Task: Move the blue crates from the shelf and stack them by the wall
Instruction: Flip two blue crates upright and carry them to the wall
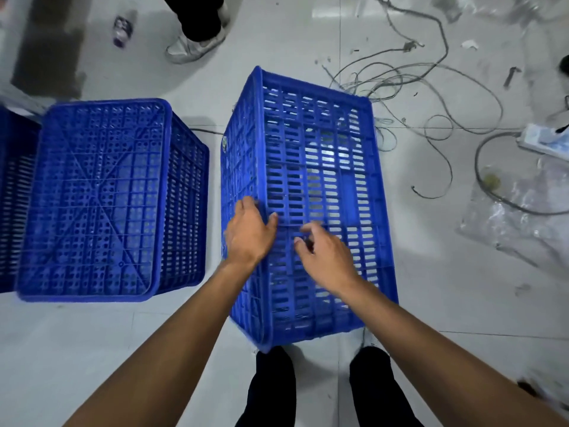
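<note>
A blue slotted crate (311, 167) stands on its side on the floor right in front of my feet. My left hand (249, 232) grips its upper left edge, fingers curled over the rim. Over the crate's slotted top face, my right hand (326, 254) has its fingers bent and spread; I cannot tell whether they touch it. To the left, a second blue crate (95, 195) rests upside down, its ribbed bottom facing up. A third blue crate (12, 195) shows partly at the left edge.
Tangled grey cables (431, 97) lie on the tiled floor behind and right of the crate. Clear plastic wrap (523, 211) and a power strip (545, 143) sit at the right. Another person's leg and shoe (197, 35) and a bottle (123, 26) are at the top.
</note>
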`<state>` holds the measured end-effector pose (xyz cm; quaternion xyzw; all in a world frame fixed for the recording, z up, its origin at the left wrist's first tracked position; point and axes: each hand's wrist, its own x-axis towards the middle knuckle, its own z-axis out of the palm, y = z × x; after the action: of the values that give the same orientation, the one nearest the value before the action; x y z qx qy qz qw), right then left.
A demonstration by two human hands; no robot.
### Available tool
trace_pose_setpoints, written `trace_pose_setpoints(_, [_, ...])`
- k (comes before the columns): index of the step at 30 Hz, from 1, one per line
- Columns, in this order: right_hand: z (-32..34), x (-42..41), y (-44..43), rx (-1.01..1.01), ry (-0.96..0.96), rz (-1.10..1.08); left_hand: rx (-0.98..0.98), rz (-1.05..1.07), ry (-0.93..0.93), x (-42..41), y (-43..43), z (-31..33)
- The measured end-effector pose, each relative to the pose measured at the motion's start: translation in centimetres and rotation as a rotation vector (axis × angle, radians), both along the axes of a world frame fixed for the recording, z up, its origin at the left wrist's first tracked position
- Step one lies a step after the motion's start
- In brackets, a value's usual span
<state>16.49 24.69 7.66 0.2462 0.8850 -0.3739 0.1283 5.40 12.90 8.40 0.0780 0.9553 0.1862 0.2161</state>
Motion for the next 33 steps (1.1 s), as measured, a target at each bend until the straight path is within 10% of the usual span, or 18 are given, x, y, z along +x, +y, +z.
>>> trace_pose_setpoints(13, [-5.9, -0.3, 1.9, 0.206, -0.104, -0.267, -0.060, 0.329, -0.263, -6.3, -13.7, -6.4])
trace_pose_setpoints(24, [-8.7, -2.5, 0.9, -0.383, -0.248, -0.655, -0.023, 0.386, -0.258, -5.5, -15.7, -8.1])
trace_pose_setpoints(33, [-7.6, -1.2, 2.5, -0.075, -0.162, -0.784, 0.004, 0.323, -0.251, -4.3, -12.2, -7.9])
